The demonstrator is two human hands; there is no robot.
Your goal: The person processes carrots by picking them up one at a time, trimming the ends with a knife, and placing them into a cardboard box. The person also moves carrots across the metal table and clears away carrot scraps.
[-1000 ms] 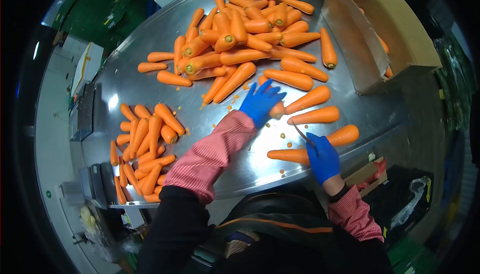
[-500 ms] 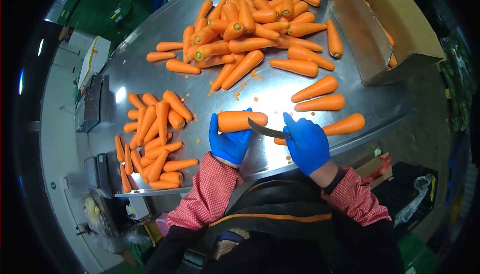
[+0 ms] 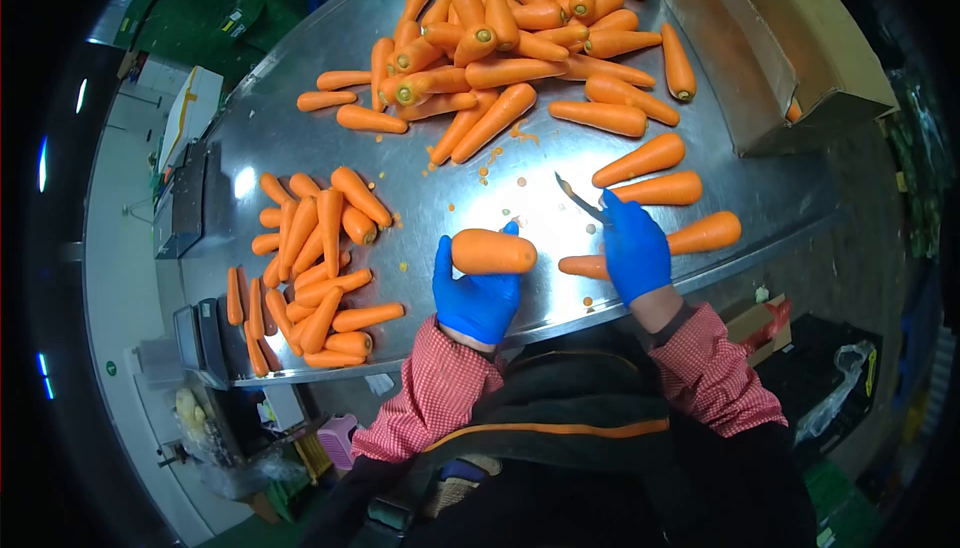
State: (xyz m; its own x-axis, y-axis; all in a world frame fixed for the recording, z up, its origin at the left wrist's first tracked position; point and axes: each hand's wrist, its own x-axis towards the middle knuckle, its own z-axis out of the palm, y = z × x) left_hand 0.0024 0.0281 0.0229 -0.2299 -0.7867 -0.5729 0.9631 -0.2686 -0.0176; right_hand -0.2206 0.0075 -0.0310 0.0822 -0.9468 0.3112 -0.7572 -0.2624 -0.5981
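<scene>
My left hand [image 3: 477,293], in a blue glove, is closed round a thick carrot [image 3: 493,252] held above the metal table. The carrot's cut end faces right. My right hand [image 3: 638,251], gloved in blue too, grips a small curved knife [image 3: 580,197], its blade pointing up and left, apart from the carrot. Beneath and beside the right hand lie a carrot [image 3: 704,233] and the tip of another or the same one [image 3: 584,266]. Two carrots [image 3: 640,159] [image 3: 659,189] rest just beyond the knife.
A large carrot pile [image 3: 500,38] covers the far part of the metal table [image 3: 430,198]. Several carrots [image 3: 328,228] are heaped at the left. An open cardboard box [image 3: 765,58] stands at the far right. Small orange scraps [image 3: 487,172] dot the middle.
The knife has moved off the carrot, up and to the right with my right hand. My left hand and its carrot have shifted slightly right. The view has shifted a little.
</scene>
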